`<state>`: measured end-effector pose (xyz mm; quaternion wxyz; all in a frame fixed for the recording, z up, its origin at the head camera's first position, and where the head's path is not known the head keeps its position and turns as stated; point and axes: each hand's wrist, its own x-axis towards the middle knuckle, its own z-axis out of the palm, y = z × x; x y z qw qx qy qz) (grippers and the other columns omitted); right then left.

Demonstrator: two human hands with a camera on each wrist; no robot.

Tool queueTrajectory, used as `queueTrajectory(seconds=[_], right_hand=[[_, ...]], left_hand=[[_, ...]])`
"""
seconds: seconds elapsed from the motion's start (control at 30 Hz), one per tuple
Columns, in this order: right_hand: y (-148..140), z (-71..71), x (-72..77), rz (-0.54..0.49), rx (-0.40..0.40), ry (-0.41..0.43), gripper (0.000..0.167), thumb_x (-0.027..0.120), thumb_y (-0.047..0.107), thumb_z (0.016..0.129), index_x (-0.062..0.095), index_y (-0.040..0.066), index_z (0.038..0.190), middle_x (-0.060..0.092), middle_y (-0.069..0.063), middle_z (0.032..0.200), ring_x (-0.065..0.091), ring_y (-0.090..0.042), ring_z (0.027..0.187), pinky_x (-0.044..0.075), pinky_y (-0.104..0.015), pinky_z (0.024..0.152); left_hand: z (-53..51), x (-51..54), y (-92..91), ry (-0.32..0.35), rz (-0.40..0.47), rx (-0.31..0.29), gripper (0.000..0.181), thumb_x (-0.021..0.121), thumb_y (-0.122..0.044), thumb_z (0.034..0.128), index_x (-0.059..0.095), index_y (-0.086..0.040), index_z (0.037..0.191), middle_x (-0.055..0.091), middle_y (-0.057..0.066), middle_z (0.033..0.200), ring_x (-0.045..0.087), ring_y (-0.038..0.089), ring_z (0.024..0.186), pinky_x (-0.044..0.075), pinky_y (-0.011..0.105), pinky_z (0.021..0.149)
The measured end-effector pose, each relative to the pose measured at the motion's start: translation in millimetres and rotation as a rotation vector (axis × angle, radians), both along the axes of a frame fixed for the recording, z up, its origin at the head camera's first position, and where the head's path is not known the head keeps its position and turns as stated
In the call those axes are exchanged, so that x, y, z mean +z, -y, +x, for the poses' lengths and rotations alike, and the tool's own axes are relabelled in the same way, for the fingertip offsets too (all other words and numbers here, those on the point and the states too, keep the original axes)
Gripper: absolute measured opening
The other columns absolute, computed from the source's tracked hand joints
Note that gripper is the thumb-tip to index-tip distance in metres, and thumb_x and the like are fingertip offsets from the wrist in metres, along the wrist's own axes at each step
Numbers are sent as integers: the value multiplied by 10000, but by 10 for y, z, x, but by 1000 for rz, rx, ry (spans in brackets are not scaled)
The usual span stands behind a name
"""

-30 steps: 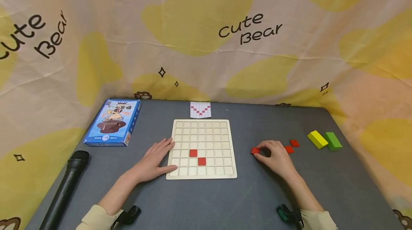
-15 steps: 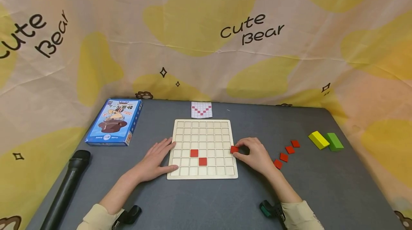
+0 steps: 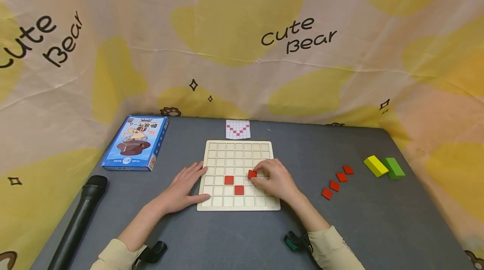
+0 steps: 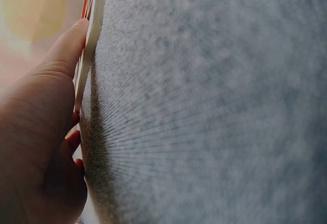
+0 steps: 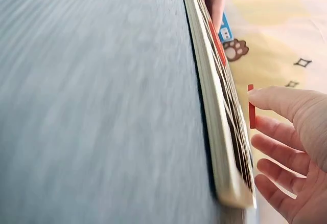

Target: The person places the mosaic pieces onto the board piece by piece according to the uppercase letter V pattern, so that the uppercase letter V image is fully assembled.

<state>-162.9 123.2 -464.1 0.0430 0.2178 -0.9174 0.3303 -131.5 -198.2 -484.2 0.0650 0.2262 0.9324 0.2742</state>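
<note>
A cream grid board (image 3: 221, 203) lies on the grey table, with one red square tile (image 3: 228, 180) and another red tile (image 3: 239, 190) set in its cells on a diagonal. My right hand (image 3: 277, 179) pinches a third red tile (image 3: 252, 174) by its edges between thumb and fingers, over the board's right half. In the right wrist view that pinched tile (image 5: 251, 106) stands apart from the board's surface. My left hand (image 3: 177, 192) rests on the board's left edge with its fingers straight, the thumb (image 4: 66, 50) over the rim.
Several red tiles (image 3: 334, 185) lie in a slanting row to the right. Beyond them sit a yellow block (image 3: 376, 166) and a green block (image 3: 393, 168). A pattern card (image 3: 238, 129) is behind the board; a blue box (image 3: 135, 143) and a black microphone (image 3: 79, 219) are at left.
My right hand has carried a red tile leftward from the row at the right to above the board. The left hand has stayed on the board's edge.
</note>
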Motion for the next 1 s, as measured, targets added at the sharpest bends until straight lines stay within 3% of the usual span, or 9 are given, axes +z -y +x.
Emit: queueTrajectory(seconds=[0.6,1.0], right_hand=[[661,-142,19,35,102,24,205,777,303,829,731,169,977,668,52,1005,534,-148,985,465,-313,867],[869,-203,-32,102,67,-7,229,769,313,836,743,168,1012,676,37,1022,554,-175,1006,475,-332,864]], left_hand=[[-1,29,-1,-7,-12,14,856,662,-569,859,382,-70,1497,290,152,1567,199,362,1451,146,602,1129],[-14,52,4,-65,-20,13,844,697,-574,827,449,-71,1458,364,150,1530,275,378,1420,241,641,1080]])
